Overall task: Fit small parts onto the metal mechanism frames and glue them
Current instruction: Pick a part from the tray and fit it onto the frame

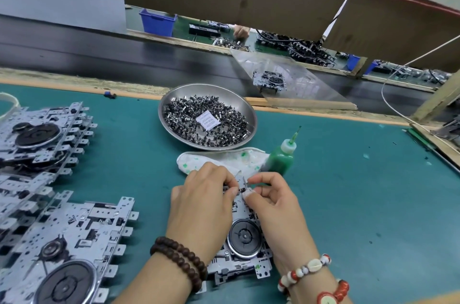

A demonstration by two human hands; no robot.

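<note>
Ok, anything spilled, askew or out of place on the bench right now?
Mostly tidy. The green glue bottle stands tilted, leaning against the white cloth, which carries green stains. A paper packet lies among the small parts in the steel bowl. Green specks dot the mat to the right.

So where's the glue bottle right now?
In the head view, the green glue bottle stands upright on the teal mat, just beyond the right hand, beside the stained cloth and in front of the steel bowl of small parts.
</note>
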